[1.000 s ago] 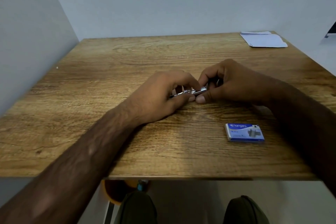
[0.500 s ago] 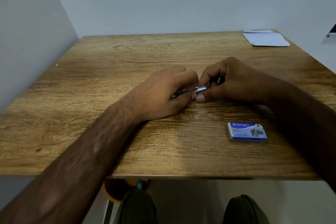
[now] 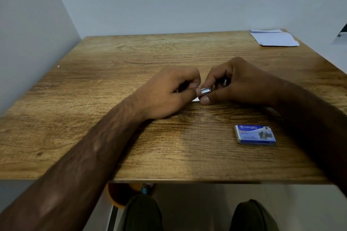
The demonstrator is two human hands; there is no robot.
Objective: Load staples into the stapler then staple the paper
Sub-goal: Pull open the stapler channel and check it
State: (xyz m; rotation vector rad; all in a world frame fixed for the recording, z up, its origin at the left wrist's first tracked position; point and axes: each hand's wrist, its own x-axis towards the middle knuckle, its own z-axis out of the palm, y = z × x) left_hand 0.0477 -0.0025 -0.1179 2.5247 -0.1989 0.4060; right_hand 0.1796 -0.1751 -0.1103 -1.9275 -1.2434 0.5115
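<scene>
Both my hands meet at the middle of the wooden table (image 3: pixel 93 137). Between them shows a small shiny metal piece of the stapler (image 3: pixel 205 90); the rest of it is hidden by my fingers. My left hand (image 3: pixel 169 92) pinches its left end with thumb and fingers. My right hand (image 3: pixel 236 82) is closed around its right end, thumb pressed low in front. A blue staple box (image 3: pixel 255 134) lies flat at the front right. White paper (image 3: pixel 275 38) lies at the far right corner.
Grey walls stand along the left and back of the table. My knees show beneath the front edge, beside an orange object (image 3: pixel 120 193) under the table. A dark object (image 3: pixel 342 32) peeks in at the right edge.
My two hands have closed in on each other, so less of the metal stapler shows between them. The staple box and the paper stay put.
</scene>
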